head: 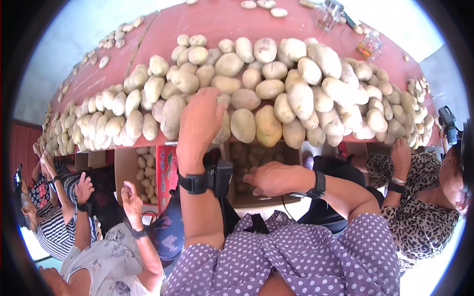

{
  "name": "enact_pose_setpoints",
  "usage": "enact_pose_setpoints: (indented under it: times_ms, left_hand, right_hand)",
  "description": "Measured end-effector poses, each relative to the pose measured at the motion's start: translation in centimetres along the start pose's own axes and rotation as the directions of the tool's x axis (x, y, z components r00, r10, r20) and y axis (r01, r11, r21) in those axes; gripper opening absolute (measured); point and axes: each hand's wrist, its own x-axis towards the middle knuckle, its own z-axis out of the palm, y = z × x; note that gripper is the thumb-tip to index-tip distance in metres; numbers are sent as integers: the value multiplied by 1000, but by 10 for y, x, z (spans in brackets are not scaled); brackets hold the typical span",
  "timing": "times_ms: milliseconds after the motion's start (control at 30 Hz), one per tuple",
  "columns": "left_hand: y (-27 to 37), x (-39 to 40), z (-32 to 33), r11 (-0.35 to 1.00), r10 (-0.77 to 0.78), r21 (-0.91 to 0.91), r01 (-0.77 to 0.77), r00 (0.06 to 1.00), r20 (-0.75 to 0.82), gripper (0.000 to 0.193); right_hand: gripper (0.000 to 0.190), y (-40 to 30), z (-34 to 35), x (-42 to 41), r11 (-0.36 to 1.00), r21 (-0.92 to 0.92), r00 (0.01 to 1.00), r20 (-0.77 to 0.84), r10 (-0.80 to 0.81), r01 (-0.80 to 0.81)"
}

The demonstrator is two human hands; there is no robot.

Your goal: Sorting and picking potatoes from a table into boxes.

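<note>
My left hand (202,124) reaches onto a heap of potatoes at the front of the table, its back towards me. Its fingertips are among the potatoes and partly hidden, so a grip cannot be made out. Just right of it lie a pale potato (243,125) and a yellower potato (269,126). Below the table edge, my right hand (283,179) hangs over a cardboard box (264,201) with potatoes in its shaded inside. The fingers and thumb of that hand are apart, and nothing shows between them. Both wrists wear black straps.
The red table (207,22) bears potatoes along its front edge and glass mugs (329,16) at the back. Another box (125,177) of potatoes stands lower left. Co-workers sit on both sides, one person's hand (131,201) at left, another's hand (401,157) at right.
</note>
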Motion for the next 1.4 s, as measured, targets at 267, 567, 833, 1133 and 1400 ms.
enact_pose_setpoints:
  times_ms: [267, 567, 833, 1133, 1400]
  left_hand:
    - [1, 0, 6, 999, -33, -17, 34, 999, 27, 27]
    - [-7, 0, 4, 998, -53, 47, 52, 999, 6, 28]
    - [10, 3, 7, 986, -126, 111, 122, 991, 34, 30]
    - [8, -2, 13, 979, -28, 189, 70, 976, -218, 54]
    - [4, 12, -24, 270, -190, -955, 124, 979, 74, 88]
  right_hand:
    - [50, -2, -15, 4, 998, 45, 996, 80, -46, 43]
    - [50, -7, -24, 19, 993, 19, 990, 80, -117, 115]
    - [41, -21, -26, 20, 998, -26, 997, 62, -54, 56]
    - [43, -25, -30, 26, 997, -13, 986, 147, -76, 79]
    - [46, 11, -96, -8, 465, 690, 750, -656, 79, 555]
